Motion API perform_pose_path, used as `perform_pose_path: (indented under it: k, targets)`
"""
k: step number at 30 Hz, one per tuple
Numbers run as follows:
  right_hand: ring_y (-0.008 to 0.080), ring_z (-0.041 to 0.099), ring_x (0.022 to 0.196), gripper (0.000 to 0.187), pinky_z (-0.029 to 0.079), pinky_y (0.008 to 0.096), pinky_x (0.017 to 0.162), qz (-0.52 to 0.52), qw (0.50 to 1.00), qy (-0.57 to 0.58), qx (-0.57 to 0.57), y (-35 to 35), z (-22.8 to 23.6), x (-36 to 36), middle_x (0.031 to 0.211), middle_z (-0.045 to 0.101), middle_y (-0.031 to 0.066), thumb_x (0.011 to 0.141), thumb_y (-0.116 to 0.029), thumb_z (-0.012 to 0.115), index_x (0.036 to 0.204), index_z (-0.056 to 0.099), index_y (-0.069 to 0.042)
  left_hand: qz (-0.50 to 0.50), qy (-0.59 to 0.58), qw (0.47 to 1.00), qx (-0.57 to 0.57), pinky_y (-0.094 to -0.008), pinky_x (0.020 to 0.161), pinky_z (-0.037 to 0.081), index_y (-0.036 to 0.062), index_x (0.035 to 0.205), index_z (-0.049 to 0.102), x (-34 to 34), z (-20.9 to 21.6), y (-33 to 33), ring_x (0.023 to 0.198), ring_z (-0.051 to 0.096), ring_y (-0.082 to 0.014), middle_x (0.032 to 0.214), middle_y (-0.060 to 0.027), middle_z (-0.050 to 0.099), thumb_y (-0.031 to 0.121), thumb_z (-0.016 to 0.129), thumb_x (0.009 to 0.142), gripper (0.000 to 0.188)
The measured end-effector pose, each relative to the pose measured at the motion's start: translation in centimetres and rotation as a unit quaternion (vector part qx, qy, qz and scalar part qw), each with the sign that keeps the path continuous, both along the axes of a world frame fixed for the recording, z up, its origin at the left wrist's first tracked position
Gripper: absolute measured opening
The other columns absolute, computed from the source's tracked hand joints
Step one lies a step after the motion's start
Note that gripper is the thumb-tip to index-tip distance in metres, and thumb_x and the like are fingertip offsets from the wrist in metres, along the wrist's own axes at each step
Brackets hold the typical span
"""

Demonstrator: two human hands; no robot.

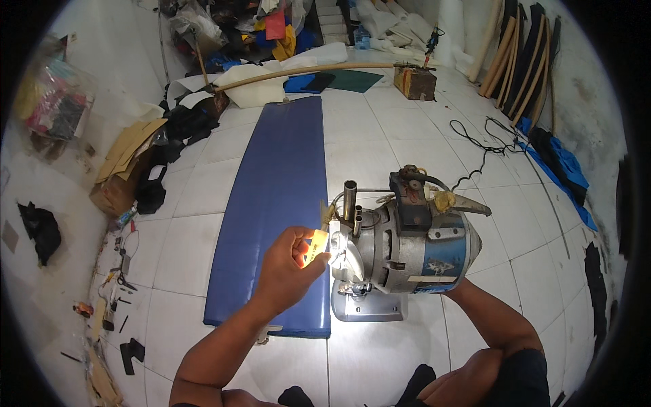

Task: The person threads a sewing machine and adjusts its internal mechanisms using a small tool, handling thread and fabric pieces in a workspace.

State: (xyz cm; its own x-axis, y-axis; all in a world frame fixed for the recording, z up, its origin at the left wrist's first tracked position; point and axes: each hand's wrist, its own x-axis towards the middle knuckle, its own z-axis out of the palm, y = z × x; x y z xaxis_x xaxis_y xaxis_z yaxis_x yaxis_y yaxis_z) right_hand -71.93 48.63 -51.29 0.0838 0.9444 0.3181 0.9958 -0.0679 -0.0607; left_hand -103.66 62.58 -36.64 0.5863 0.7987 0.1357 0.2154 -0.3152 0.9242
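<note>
Between the thumb and fingers of my left hand [288, 268] is a small yellow-orange rectangular piece [316, 245] with dark print, its exact kind unclear. I hold it close to the bright-lit front end of an electric cloth-cutting machine [434, 247], which has a silver and blue motor housing. The machine's metal base plate [369, 309] shows below, on the tiles. My right forearm [498, 313] reaches in under the motor; the housing hides that hand's fingers. Beside the machine lies a long stack of blue sheet material [271, 203], partly beneath my left forearm.
A black cable [485, 146] trails from the machine across the white tiled floor. Behind, a long wooden pole [305, 70] rests near a wooden block [415, 83]. Fabric rolls [519, 61] lean at the right wall. Cardboard [129, 152] and scattered small tools [124, 268] line the left.
</note>
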Motion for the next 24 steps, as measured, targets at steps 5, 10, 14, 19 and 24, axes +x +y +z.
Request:
perform_pose_path:
  k: [5, 10, 14, 19, 24]
  targets:
    - [0.0312, 0.064, 0.085, 0.035, 0.051, 0.0442, 0.077, -0.002, 1.000, 0.003, 0.003, 0.3, 0.2, 0.0, 0.095, 0.066, 0.0156, 0.074, -0.019, 0.066, 0.106, 0.061, -0.006, 0.018, 0.027, 0.989, 0.143, -0.0262, 0.061, 0.043, 0.0006, 0.114, 0.058, 0.3, 0.0, 0.0, 0.070, 0.046, -0.0107, 0.087, -0.0053, 0.052, 0.018, 0.074, 0.080, 0.041]
    - [0.0312, 0.064, 0.085, 0.035, 0.051, 0.0442, 0.077, 0.002, 1.000, 0.011, 0.007, 1.0, 0.4, -0.3, 0.096, 0.065, 0.0157, 0.074, -0.019, 0.066, 0.106, 0.061, -0.006, 0.000, 0.039, 0.998, 0.056, -0.0251, 0.065, 0.044, 0.0002, 0.118, 0.057, 0.3, 0.1, 0.4, 0.074, 0.050, -0.0095, 0.089, -0.0036, 0.054, 0.012, 0.069, 0.084, 0.038]
    - [0.0313, 0.064, 0.085, 0.035, 0.051, 0.0442, 0.077, 0.000, 1.000, 0.012, 0.007, 0.7, 0.4, -0.2, 0.096, 0.065, 0.0157, 0.074, -0.019, 0.066, 0.107, 0.061, -0.006, -0.006, 0.009, 0.999, -0.045, -0.0240, 0.068, 0.045, -0.0021, 0.116, 0.058, 0.9, 1.3, 0.1, 0.079, 0.054, -0.0083, 0.088, -0.0019, 0.056, 0.006, 0.063, 0.086, 0.031]
    - [0.0313, 0.064, 0.085, 0.035, 0.051, 0.0442, 0.078, -0.002, 1.000, 0.018, 0.009, 0.7, 0.5, -0.2, 0.097, 0.065, 0.0157, 0.074, -0.020, 0.066, 0.107, 0.061, -0.006, -0.018, -0.037, 0.993, -0.115, -0.0225, 0.065, 0.044, -0.0017, 0.113, 0.058, 1.2, 1.8, 0.4, 0.076, 0.052, -0.0077, 0.086, -0.0003, 0.055, 0.004, 0.062, 0.085, 0.029]
    - [0.0314, 0.064, 0.086, 0.036, 0.051, 0.0443, 0.078, -0.001, 1.000, 0.020, 0.009, 0.7, 0.5, -0.3, 0.097, 0.065, 0.0157, 0.075, -0.020, 0.065, 0.107, 0.060, -0.006, -0.022, 0.011, 0.996, -0.086, -0.0219, 0.063, 0.043, -0.0015, 0.111, 0.057, 1.0, 1.3, 0.8, 0.075, 0.051, -0.0074, 0.087, -0.0006, 0.054, 0.004, 0.064, 0.083, 0.030]
